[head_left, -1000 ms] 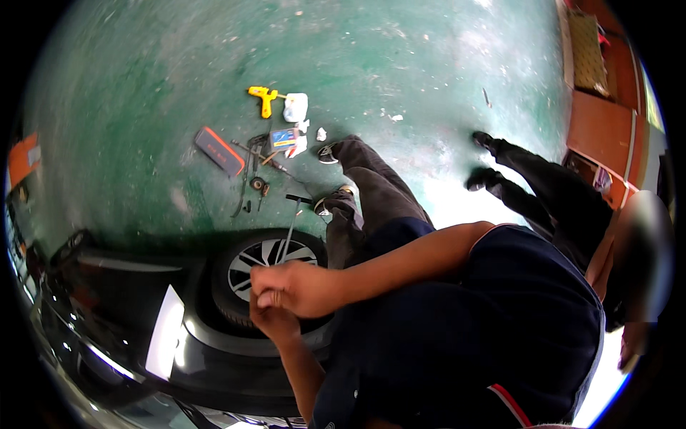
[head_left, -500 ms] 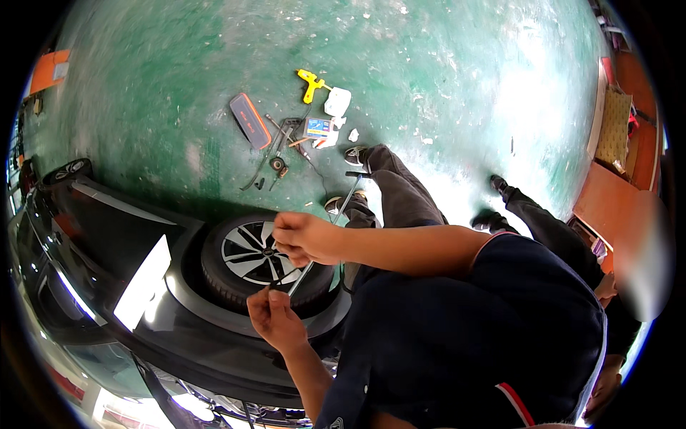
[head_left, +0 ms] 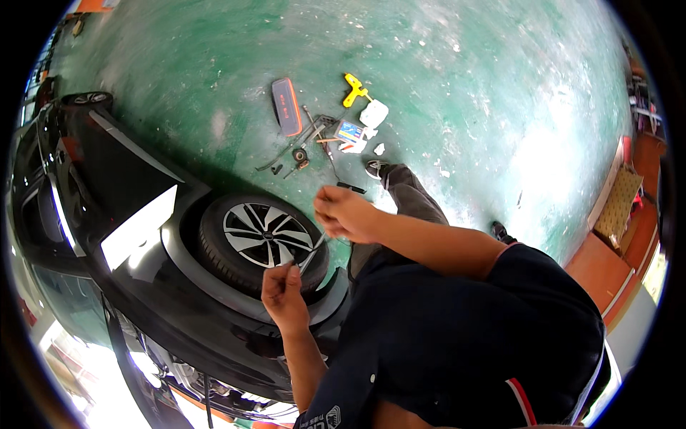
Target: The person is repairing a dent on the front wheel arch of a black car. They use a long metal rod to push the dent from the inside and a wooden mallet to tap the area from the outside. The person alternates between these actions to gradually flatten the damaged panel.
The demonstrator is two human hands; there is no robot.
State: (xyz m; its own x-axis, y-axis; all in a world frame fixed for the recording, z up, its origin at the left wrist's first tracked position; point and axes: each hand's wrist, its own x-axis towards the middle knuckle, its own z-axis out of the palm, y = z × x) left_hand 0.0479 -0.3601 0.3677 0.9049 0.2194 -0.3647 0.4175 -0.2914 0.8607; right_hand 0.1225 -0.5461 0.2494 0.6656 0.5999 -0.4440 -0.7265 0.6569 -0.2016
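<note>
My left hand (head_left: pixel 284 294) is closed in front of the car's wheel (head_left: pixel 263 242), thumb against fingers around the end of a thin metal rod (head_left: pixel 311 256). A small dark bit shows at those fingertips. The rod slants up to the right toward a black crossbar handle (head_left: pixel 351 187). My right hand (head_left: pixel 346 213) is above and to the right of the left, its fingers pinched together over the rod's line. What it pinches is hidden or too small to name.
A black car (head_left: pixel 236 336) fills the left side. On the green floor are a dark zip case (head_left: pixel 287 107), yellow glue gun (head_left: pixel 354 90), white wad (head_left: pixel 374 114), small blue box (head_left: pixel 348 132) and several rod-like tools (head_left: pixel 300 146). A dark shoe (head_left: pixel 500 232) stands at right.
The whole view has shifted, with the floor items farther right. My right hand has moved up and right, away from the left hand. The left keeps its pinch.
</note>
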